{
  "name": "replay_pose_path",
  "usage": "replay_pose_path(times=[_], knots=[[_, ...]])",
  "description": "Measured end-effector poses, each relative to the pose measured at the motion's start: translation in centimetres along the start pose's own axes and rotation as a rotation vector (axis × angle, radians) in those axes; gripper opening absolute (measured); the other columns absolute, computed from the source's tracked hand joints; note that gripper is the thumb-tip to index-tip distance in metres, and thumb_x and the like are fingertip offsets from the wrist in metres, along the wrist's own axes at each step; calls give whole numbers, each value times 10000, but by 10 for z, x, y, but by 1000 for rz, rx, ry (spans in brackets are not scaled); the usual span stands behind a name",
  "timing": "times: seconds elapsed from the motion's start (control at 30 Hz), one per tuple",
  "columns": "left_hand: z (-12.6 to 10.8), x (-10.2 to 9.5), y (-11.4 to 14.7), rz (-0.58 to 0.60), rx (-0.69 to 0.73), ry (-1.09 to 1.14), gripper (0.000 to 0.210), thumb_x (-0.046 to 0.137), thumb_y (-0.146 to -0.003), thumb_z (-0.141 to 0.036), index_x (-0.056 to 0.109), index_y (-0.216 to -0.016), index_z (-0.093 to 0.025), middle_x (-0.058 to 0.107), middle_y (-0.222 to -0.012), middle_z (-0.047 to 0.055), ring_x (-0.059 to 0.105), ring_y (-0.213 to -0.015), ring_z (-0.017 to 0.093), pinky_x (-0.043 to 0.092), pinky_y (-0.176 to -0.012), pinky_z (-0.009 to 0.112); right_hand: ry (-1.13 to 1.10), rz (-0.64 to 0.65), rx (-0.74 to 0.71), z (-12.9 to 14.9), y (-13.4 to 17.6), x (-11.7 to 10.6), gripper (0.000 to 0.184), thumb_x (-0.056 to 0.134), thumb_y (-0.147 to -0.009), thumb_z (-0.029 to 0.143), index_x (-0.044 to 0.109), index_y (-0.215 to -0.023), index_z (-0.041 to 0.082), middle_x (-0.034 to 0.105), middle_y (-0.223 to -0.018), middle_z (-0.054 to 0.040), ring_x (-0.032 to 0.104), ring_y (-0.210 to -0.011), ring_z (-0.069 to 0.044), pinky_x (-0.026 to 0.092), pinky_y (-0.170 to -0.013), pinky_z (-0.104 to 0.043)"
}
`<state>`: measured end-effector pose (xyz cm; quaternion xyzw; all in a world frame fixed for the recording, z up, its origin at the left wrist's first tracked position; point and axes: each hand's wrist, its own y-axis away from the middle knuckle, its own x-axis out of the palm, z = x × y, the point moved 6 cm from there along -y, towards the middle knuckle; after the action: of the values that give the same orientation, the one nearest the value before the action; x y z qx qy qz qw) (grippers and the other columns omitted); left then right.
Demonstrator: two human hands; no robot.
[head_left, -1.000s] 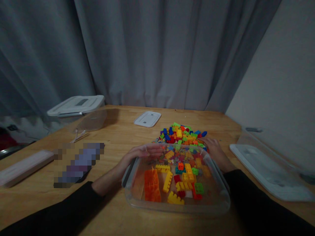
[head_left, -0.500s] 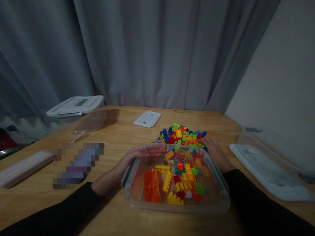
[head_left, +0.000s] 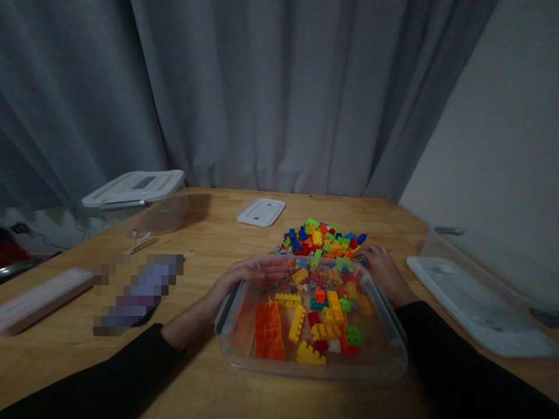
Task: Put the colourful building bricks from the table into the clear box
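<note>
Bin point(head_left: 314, 371): before me, on the near side of the brick pile point(head_left: 317, 237); placed so, I judge, to keep both within reach;
Left hand point(head_left: 248, 270): fingers extended, unclenched, at the bin's far left corner; probably to steady it;
Right hand point(head_left: 381, 269): fingertips at the pile's right edge; I cannot tell whether they grasp anything;
Bin finish: clear plastic, rounded corners; yellow, orange, red, green loose bricks point(head_left: 297, 323) inside.

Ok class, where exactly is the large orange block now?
In the head view, the large orange block lies inside the clear bin, toward its left side, left of a long yellow brick.
</note>
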<state>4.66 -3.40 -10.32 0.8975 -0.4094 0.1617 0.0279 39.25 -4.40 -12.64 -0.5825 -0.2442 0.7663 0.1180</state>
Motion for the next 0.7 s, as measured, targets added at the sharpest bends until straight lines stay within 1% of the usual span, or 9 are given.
replay_pose_path(times=[0.13,0.23,0.4,0.5,0.6,0.7], knots=[[-2,2,0,8,2,-13,511,517,-877,-252,693,-1353,-189,627,-1494,107,515,-1435,361,249,-1263,553,-8,0,19,-2,0,-1,224,569,-946,292,777,-1001,230,729,-1087,-132,612,-1068,-344,490,-976,-522],[-3,3,1,3,-16,-13,495,511,-886,-250,703,-1339,-202,625,-1498,96,502,-1446,358,247,-1264,550,-9,5,14,-2,1,-1,234,572,-946,298,781,-1027,232,726,-1105,-136,610,-1074,-344,489,-981,-522],[-4,6,1,-6,-3,4,489,507,-885,-244,711,-1326,-194,642,-1478,102,517,-1432,358,260,-1260,544,6,11,9,-2,2,1,240,567,-939,266,790,-1027,246,726,-1095,-127,608,-1056,-331,498,-958,-502],[-4,6,1,2,9,10,500,497,-889,-239,697,-1343,-172,630,-1489,116,514,-1434,359,248,-1264,552,26,42,-1,-3,1,2,245,561,-951,280,790,-1019,229,729,-1097,-134,615,-1060,-331,492,-965,-499],[-3,4,0,14,17,16,522,530,-866,-247,685,-1354,-146,614,-1502,138,496,-1446,379,233,-1263,574,52,68,-5,-5,1,1,274,566,-969,327,777,-1082,193,734,-1106,-154,625,-1060,-344,491,-967,-504],[-3,3,-1,9,-7,23,516,545,-859,-241,692,-1341,-134,612,-1503,143,486,-1453,384,245,-1262,567,76,50,4,-6,0,-1,318,573,-977,362,748,-1169,179,729,-1125,-159,619,-1081,-350,491,-973,-494]])
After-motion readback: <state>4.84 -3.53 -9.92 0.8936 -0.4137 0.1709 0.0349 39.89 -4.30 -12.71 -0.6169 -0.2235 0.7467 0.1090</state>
